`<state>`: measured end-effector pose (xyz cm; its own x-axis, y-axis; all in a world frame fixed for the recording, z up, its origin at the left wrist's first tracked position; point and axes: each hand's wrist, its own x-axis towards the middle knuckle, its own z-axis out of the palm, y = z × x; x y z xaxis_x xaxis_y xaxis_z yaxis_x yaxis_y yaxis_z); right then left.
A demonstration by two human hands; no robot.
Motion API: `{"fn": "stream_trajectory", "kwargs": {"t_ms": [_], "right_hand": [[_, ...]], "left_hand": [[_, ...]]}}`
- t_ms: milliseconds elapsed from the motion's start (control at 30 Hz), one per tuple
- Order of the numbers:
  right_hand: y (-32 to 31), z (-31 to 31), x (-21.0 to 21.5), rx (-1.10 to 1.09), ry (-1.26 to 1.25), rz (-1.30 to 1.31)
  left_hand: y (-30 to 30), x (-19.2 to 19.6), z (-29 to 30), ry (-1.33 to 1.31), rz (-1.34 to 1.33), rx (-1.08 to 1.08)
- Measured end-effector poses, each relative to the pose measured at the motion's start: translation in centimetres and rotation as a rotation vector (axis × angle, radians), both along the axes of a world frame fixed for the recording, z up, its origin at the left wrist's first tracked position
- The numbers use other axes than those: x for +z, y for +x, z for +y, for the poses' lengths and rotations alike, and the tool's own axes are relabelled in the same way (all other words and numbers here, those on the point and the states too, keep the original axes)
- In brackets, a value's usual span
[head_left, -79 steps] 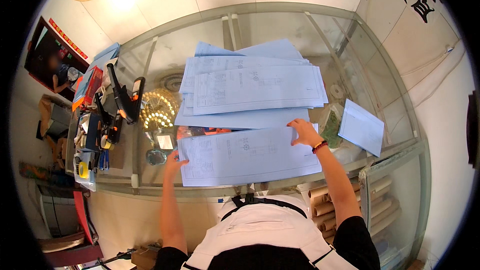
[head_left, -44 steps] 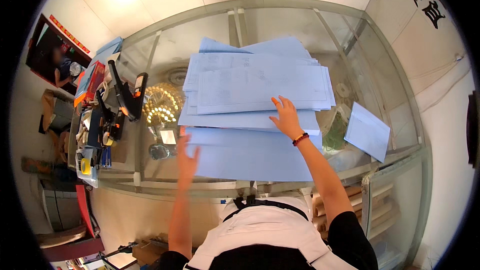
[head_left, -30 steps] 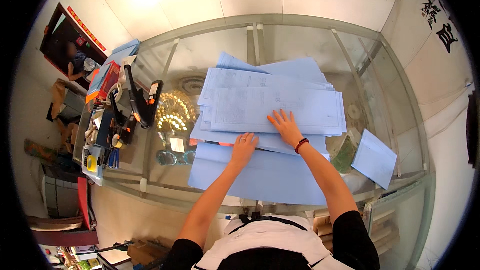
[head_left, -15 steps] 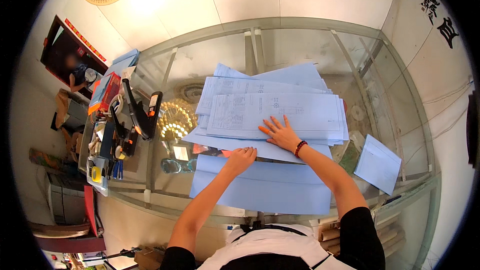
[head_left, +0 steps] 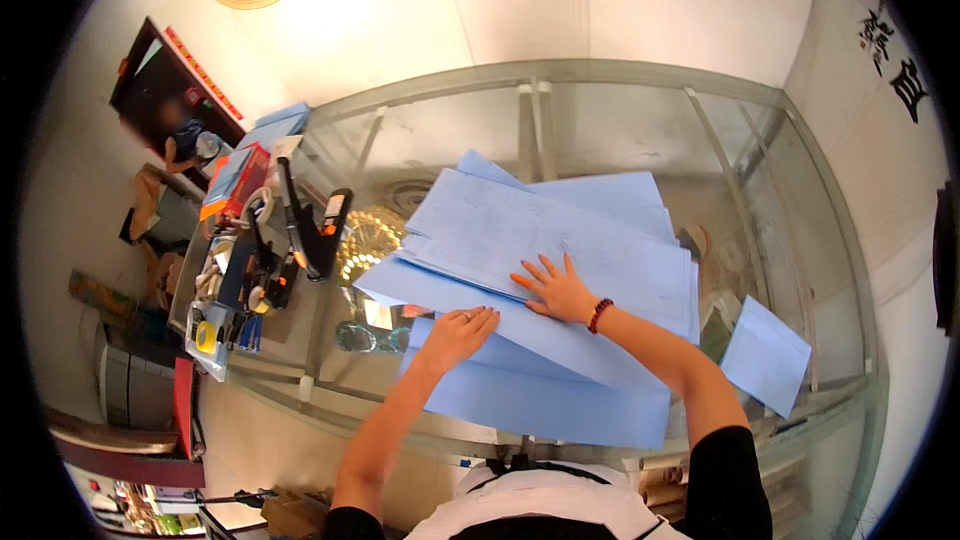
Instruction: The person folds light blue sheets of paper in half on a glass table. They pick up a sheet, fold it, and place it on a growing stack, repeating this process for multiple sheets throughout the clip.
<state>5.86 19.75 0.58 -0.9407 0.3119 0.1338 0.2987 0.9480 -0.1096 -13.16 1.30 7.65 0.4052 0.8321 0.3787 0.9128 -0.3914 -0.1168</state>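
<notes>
A loose stack of blue printed drawing sheets [head_left: 600, 250] lies on the glass table. My right hand [head_left: 560, 292] rests flat on the top sheet, fingers spread, with a dark bead bracelet at the wrist. My left hand [head_left: 458, 340] is at the near edge of a long blue sheet [head_left: 440, 290] sticking out from under the stack. Its fingers are pressed together on that edge, and the thumb is hidden. Below them lies another creased blue sheet [head_left: 540, 410], partly covered by the long one. To the right sits a separate folded blue sheet [head_left: 768, 355].
The glass table has a pale metal frame [head_left: 540, 125]. On its left are a long-arm black stapler [head_left: 305, 225], a yellow tape roll [head_left: 206, 337], blue pens [head_left: 250, 332] and a red box [head_left: 240, 183]. Another person [head_left: 185, 140] is by the far-left doorway.
The stack has turned clockwise and come nearer on its right side. The long sheet's edge now slants across the near sheet. Both hands stay on the paper; the whole view has shifted slightly.
</notes>
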Motion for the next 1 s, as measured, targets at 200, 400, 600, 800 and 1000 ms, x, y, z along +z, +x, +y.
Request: {"fn": "stream_trajectory", "kwargs": {"t_ms": [200,400,600,800,1000], "right_hand": [[-0.6,-1.6,-1.4,-0.067,0.112,0.117],[-2.5,-5.2,-4.4,-0.099,0.250,0.046],[-4.5,-6.1,-5.9,-0.363,0.065,-0.051],[-3.2,-4.9,-4.6,-0.388,-0.052,-0.167],[0.1,-4.2,-0.6,-0.272,0.070,-0.314]], "left_hand": [[0.2,-3.1,-2.3,-0.063,-0.059,0.037],[0.3,-9.0,-4.3,-0.144,-0.069,0.130],[0.1,-9.4,-4.2,-0.234,-0.098,0.150],[-0.3,-9.4,-4.3,-0.271,-0.066,0.163],[-1.9,-9.4,-4.7,-0.207,-0.124,0.168]]}}
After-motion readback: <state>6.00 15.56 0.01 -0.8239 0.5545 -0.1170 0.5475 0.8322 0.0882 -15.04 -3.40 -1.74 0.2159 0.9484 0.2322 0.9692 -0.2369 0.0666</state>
